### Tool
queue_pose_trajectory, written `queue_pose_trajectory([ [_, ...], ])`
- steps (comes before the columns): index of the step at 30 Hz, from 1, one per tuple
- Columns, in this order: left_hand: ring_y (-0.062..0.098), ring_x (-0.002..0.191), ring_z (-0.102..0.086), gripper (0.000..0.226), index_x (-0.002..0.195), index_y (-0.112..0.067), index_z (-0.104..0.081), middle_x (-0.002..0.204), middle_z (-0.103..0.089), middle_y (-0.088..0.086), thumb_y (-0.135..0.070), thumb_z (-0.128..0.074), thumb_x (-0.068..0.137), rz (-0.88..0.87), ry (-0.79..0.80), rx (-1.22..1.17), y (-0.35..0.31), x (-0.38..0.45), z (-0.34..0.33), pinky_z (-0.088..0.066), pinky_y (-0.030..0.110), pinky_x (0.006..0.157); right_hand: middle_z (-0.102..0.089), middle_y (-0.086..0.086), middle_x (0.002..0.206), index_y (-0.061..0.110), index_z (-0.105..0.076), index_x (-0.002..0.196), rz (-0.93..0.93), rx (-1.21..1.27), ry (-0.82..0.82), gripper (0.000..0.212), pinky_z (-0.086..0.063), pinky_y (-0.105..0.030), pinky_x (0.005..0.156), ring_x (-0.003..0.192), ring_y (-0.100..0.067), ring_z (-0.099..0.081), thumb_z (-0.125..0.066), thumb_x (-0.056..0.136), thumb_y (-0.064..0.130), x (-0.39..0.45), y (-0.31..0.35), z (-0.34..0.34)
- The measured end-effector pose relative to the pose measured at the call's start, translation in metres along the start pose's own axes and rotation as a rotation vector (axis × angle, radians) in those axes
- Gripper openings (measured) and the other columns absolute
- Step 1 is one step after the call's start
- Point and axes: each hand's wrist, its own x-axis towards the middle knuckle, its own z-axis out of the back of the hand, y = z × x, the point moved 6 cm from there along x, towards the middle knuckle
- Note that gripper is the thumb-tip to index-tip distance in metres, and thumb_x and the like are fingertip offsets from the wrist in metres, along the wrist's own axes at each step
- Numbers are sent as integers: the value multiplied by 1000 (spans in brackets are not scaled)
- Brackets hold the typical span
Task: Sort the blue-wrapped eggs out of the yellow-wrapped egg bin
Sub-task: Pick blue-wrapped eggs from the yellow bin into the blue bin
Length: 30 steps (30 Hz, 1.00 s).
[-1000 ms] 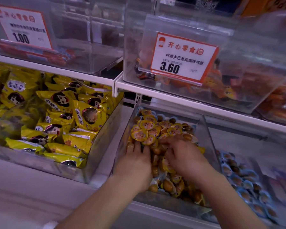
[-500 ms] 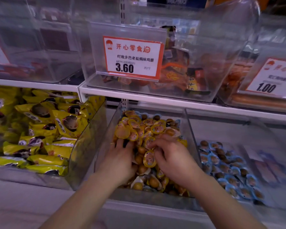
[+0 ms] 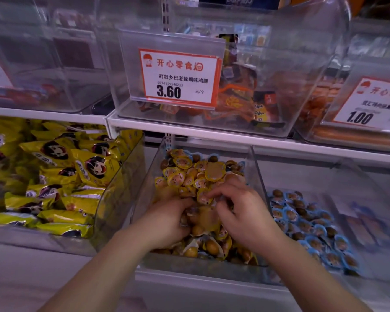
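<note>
The clear yellow-wrapped egg bin point(image 3: 256, 174) sits in the middle of the lower shelf, heaped with yellow-wrapped eggs point(image 3: 182, 162). A few blue-wrapped eggs point(image 3: 241, 165) peek out along the pile's back edge. Both of my hands are dug into the heap. My left hand point(image 3: 167, 221) has its fingers curled down among the eggs, blurred by motion, and what it holds is hidden. My right hand point(image 3: 245, 213) pinches a yellow-wrapped egg point(image 3: 203, 197) between fingertips and thumb.
To the right lies a bin of blue-wrapped eggs point(image 3: 306, 224). On the left is a bin of yellow snack packets point(image 3: 81, 167). Just above the hands runs a white shelf edge point(image 3: 212, 134) with clear bins and a 3.60 price tag point(image 3: 178, 78).
The camera has swung right, shifting the bins left in view. Both hands have drawn closer together and sunk deeper into the pile, and the left hand's fingers have curled in.
</note>
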Motion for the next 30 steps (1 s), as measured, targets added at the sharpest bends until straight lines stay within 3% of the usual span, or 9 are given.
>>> queue_pose_trajectory([
  [5,17,83,-67,19,93,-21,-64,84,-68,-5,-15,-73,77,72,-225,-333,4,1,19,-50,28,72,-60,17,96,31,-72,95,-56,57,-20,25,-49,-17,76,91,0,-59,-53,91,16,4,-8,2],
  [8,17,84,-71,12,95,-19,-71,90,-74,3,-14,-75,84,243,-445,-814,9,-2,42,-58,36,77,-69,10,84,34,-73,87,-233,311,-71,31,-46,-14,56,67,0,-62,-54,93,10,7,-16,5],
  [10,23,85,-73,7,89,-19,-75,95,-74,8,-15,-75,84,311,-390,-1238,3,-3,42,-59,45,75,-71,1,78,33,-76,83,-375,488,-107,36,-43,-23,49,56,-12,-59,-52,93,8,6,-22,6],
  [14,28,74,-71,25,91,-14,-72,92,-71,16,-21,-76,68,357,-112,-1772,-23,-6,25,-58,37,59,-72,-10,102,24,-79,91,-682,877,-120,31,-48,-34,59,81,-23,-67,-53,92,8,-3,-26,-9],
  [16,27,71,-70,9,80,-16,-75,90,-72,15,-21,-71,73,354,-48,-1845,-32,-8,19,-57,35,55,-73,-18,101,11,-77,99,-782,1141,-78,21,-46,-35,51,73,-26,-65,-57,93,14,-6,-23,-21],
  [18,27,74,-70,12,75,-15,-77,91,-72,16,-18,-66,78,342,-47,-1861,-35,-8,15,-58,36,57,-72,-21,100,6,-74,104,-803,1241,-5,27,-44,-34,50,68,-25,-63,-56,95,22,-8,-19,-27],
  [23,28,89,-73,24,99,-4,-73,104,-72,21,-11,-63,78,264,-89,-1869,-45,-11,15,-63,39,70,-73,-16,107,18,-73,115,-679,1273,181,28,-49,-30,59,77,-21,-64,-60,96,34,-6,-5,-34],
  [27,30,90,-73,19,100,-2,-73,103,-73,22,-7,-59,89,291,-232,-1647,-47,-14,18,-60,41,78,-73,-21,103,13,-73,111,-695,1220,95,21,-49,-26,52,71,-27,-65,-67,94,23,-7,-7,-41],
  [30,32,89,-74,19,99,-5,-75,98,-74,22,-6,-57,95,327,-343,-1469,-43,-17,21,-61,34,62,-76,-14,94,17,-76,107,-744,1222,-1,17,-50,-28,52,64,-20,-67,-62,97,17,-8,-11,-45],
])
